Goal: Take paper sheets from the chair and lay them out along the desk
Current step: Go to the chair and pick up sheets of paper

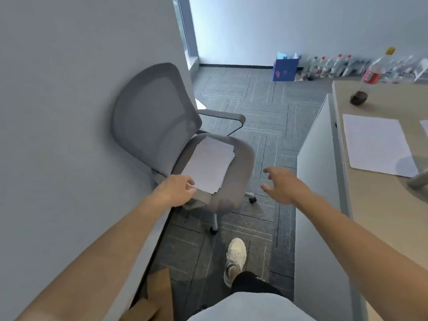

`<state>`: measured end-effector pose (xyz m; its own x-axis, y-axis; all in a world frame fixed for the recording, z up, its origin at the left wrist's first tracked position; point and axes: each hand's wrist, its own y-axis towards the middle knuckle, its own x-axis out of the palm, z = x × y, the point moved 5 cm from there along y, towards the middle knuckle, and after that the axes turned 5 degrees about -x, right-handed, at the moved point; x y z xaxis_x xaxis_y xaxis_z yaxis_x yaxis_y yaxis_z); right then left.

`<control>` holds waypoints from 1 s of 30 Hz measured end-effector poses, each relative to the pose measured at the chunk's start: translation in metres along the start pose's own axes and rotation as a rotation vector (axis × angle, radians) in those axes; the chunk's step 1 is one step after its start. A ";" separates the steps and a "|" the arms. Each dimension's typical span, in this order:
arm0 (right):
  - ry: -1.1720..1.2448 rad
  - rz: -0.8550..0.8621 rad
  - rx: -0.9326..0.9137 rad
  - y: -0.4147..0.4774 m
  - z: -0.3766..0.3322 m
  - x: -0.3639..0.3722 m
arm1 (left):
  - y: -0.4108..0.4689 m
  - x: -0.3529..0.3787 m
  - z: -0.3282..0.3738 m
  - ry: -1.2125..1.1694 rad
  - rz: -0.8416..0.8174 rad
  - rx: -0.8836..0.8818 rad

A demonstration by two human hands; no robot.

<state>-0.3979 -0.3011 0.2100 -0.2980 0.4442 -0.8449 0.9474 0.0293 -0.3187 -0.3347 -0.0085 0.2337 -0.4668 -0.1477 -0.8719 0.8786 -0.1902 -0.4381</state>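
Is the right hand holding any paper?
No, the right hand is spread open and empty; the paper stack lies on the chair.

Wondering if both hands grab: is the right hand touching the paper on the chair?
Apart. Head view shows chair seat and carpet between the right hand and the paper.

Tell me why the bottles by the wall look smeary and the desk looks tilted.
Head view: the bottles along the wall are blurred, likely by camera motion; the wide-angle lens skews the desk edge; the paper sheets on the chair look sharper.
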 end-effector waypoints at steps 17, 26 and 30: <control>0.474 0.019 0.538 0.305 0.031 0.057 | 0.391 0.003 -0.047 0.029 -0.167 0.069; 0.693 -0.053 0.832 0.399 0.054 0.225 | 0.520 0.165 -0.108 0.300 -0.346 0.204; 0.742 -0.054 0.899 0.427 0.065 0.284 | 0.545 0.220 -0.140 0.372 -0.358 0.253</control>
<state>-0.0855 -0.2202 -0.1939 0.0882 0.8850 -0.4572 0.4231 -0.4488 -0.7871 0.0553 -0.0088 -0.2271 -0.6234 0.3112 -0.7173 0.5995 -0.3987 -0.6940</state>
